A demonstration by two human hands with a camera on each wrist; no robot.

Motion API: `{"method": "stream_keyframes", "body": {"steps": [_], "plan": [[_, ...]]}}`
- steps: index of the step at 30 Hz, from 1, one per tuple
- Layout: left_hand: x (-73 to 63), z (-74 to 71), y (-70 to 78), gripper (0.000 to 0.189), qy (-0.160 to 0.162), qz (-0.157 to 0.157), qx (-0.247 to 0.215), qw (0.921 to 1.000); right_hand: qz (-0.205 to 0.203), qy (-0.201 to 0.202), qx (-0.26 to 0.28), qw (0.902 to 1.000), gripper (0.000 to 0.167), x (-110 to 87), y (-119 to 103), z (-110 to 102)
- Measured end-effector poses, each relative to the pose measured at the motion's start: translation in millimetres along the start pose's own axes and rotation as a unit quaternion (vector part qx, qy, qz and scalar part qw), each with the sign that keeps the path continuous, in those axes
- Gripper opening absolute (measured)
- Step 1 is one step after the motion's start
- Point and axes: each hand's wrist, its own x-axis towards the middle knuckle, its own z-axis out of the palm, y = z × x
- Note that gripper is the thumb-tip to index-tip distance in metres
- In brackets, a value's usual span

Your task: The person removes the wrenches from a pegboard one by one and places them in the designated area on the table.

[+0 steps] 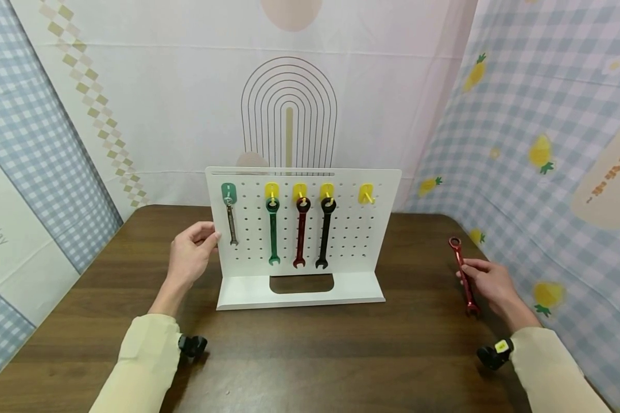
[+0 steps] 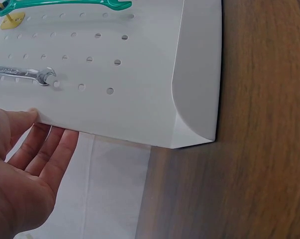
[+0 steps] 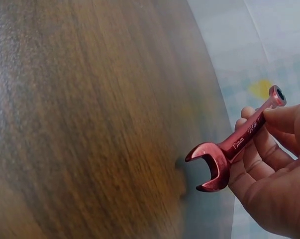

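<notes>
My right hand [image 1: 491,282] pinches a red combination wrench [image 1: 462,275] near the table's right edge. In the right wrist view the wrench [image 3: 247,130] has its open jaw toward the camera and "13mm" on its shaft. My left hand [image 1: 190,252] grips the left edge of a white pegboard stand [image 1: 248,229], thumb in front and fingers behind. On the board hang a small silver wrench [image 1: 231,221] from a green hook, then a green wrench [image 1: 273,232], a dark red wrench [image 1: 301,232] and a black wrench [image 1: 325,232] from yellow hooks. The rightmost yellow hook [image 1: 365,194] holds nothing.
The stand's base [image 1: 299,300] rests on the brown wooden table [image 1: 330,355] and has a cut-out slot. Behind hangs a white patterned cloth [image 1: 186,103]. Blue checked cloth [image 1: 522,189] borders the right side, close to the right hand.
</notes>
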Motion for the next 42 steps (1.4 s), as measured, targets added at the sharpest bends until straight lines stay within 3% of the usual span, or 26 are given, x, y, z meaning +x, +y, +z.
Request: {"method": "stream_keyframes", "body": {"steps": [16, 42], "plan": [[0.2, -0.2, -1.4, 0.019, 0.008, 0.012, 0.005, 0.9999, 0.0, 0.005, -0.003, 1.0, 0.051, -0.6, 1, -4], [-0.2, -0.1, -0.6, 0.02, 0.002, 0.004, 0.009, 1.0, 0.027, 0.0, -0.029, 0.9992, 0.052, 2.9, 12, -14]]}}
